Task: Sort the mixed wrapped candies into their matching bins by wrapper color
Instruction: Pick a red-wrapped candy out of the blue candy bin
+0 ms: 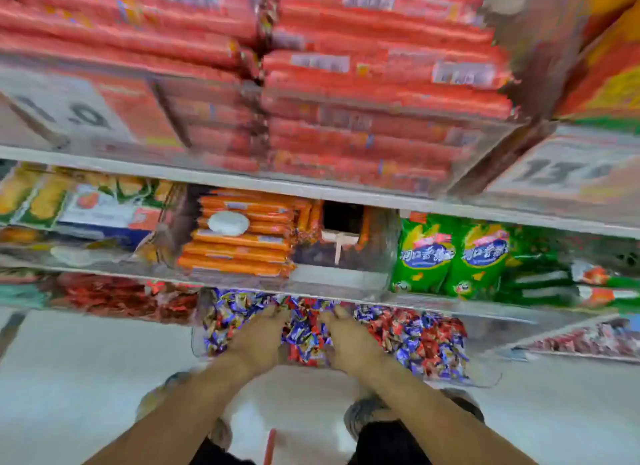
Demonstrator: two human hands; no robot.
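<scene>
A clear bin (199,343) on the lowest shelf holds mixed wrapped candies (422,340) in blue-purple and red wrappers. Both hands reach into it, backs up. My left hand (258,336) lies on the pile left of centre, my right hand (349,340) just right of it, with a strip of candies between them. The fingertips of both are buried in the candies, and the frame is blurred, so what they hold is hidden. To the left, another bin (114,300) is filled with red-wrapped candies.
Above the candy shelf sit orange sausage packs (239,236), green snack bags (450,257) and, higher up, stacked red packs (363,94). Price cards hang on the shelf fronts. A further candy bin (588,340) stands at the right. My feet show on the pale floor (69,378) below.
</scene>
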